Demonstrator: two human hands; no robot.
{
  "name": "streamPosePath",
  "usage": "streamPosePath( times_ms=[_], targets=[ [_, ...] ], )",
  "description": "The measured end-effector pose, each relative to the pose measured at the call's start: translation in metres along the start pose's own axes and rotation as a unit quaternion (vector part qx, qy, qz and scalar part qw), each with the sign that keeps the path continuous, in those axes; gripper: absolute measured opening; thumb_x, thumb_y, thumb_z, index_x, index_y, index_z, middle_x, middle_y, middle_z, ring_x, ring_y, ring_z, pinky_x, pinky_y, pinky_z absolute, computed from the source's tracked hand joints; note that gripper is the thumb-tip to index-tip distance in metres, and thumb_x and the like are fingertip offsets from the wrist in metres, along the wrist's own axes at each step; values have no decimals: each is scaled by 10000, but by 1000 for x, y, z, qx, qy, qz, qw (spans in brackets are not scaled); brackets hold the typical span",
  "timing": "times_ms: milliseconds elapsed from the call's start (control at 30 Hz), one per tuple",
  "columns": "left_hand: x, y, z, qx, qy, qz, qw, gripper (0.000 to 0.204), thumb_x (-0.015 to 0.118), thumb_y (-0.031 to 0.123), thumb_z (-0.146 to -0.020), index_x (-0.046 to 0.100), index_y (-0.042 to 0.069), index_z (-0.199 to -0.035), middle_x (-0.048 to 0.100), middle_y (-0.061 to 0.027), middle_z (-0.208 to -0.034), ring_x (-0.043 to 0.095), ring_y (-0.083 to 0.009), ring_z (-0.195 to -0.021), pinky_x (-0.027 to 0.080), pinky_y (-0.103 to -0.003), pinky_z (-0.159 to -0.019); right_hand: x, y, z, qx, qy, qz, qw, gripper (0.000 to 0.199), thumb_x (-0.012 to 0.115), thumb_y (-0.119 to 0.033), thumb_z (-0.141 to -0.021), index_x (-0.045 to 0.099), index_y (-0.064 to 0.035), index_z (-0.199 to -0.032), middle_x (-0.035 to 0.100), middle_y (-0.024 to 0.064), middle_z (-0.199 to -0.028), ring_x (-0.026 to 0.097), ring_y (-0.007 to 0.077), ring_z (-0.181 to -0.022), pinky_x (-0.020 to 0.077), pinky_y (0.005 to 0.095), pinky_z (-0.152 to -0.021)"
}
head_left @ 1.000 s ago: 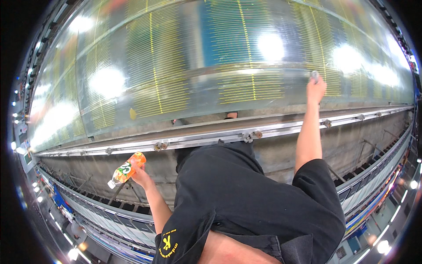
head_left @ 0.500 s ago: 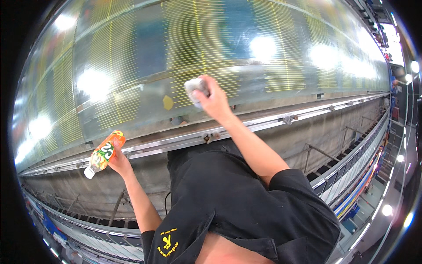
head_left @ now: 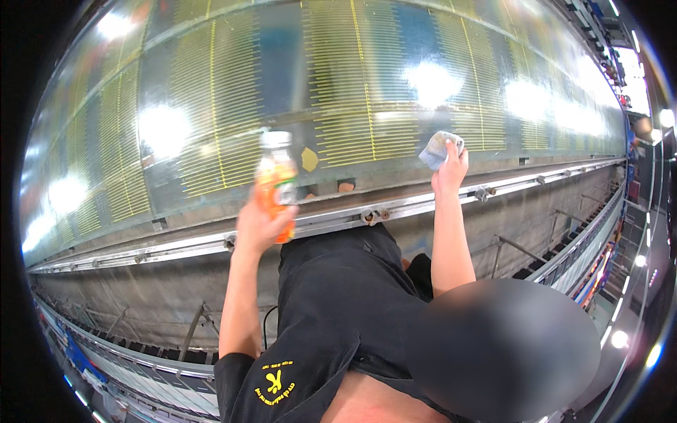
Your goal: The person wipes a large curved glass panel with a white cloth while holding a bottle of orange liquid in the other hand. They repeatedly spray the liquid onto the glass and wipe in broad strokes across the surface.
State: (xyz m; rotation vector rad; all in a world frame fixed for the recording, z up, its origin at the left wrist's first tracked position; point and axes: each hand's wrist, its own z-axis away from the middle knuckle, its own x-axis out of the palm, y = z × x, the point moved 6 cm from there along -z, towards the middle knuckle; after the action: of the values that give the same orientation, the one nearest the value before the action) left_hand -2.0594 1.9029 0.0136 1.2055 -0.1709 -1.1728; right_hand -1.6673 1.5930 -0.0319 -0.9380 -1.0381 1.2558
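Observation:
A plastic bottle (head_left: pixel 273 176) with an orange and green label and a pale cap is gripped near its base by my left hand (head_left: pixel 257 224). It points cap away from me over the near edge of a wide glass-like tabletop (head_left: pixel 282 77), slightly smeared by motion. To the right, my right hand (head_left: pixel 453 171) pinches a crumpled grey-white cloth (head_left: pixel 436 150) above the same surface. Whether the cloth touches the top, I cannot tell. Rows of yellow ruled lines (head_left: pixel 367 106) run across the tabletop.
A metal rail (head_left: pixel 416 211) with bolted fittings (head_left: pixel 374 216) runs along the near edge, in front of my body. A yellow patch (head_left: pixel 309 159) lies beyond the rail. Lower down on both sides are metal struts (head_left: pixel 189 331). A dark blurred oval covers the lower right.
My left hand has brought the bottle up and to the right, turning its cap from pointing toward me to pointing away. My right hand has shifted right with the cloth.

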Motion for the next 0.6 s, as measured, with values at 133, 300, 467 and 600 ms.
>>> streamPosePath(
  times_ms=[133, 300, 467, 600],
  targets=[
    [43, 65, -55, -53, -177, -141, 973, 759, 759, 681, -830, 693, 113, -1330, 800, -182, -1139, 750, -379, -1107, 574, -476, -965, 26, -10, 18, -9, -31, -22, 999, 247, 728, -100, -1020, 584, -36, -1210, 663, 55, -1123, 645, 148, -991, 552, 339, -874],
    [65, 105, -69, -52, -284, -233, 929, 661, 754, 703, -800, 773, 150, -1162, 811, -119, -1109, 762, -334, -1058, 575, -436, -939, 13, -19, 16, -33, -38, -1, 999, 266, 738, -88, -1016, 577, -24, -1218, 659, 56, -1138, 641, 133, -1000, 550, 325, -879],
    [63, 99, -69, -37, -281, -235, 930, 685, 746, 690, -803, 754, 106, -1162, 802, -155, -1083, 756, -359, -1046, 571, -457, -931, -2, -13, 12, -34, -18, 38, 999, 283, 747, -101, -1012, 577, -14, -1221, 660, 47, -1126, 639, 127, -995, 550, 322, -871],
    [45, 74, -56, -47, -262, -256, 929, 714, 765, 690, -787, 733, 95, -1181, 806, -155, -1070, 761, -370, -1032, 579, -465, -923, 24, -7, 31, -86, -23, 259, 962, 277, 748, -116, -1003, 588, -2, -1199, 666, 100, -1186, 649, 192, -1059, 538, 366, -942]
  ],
)
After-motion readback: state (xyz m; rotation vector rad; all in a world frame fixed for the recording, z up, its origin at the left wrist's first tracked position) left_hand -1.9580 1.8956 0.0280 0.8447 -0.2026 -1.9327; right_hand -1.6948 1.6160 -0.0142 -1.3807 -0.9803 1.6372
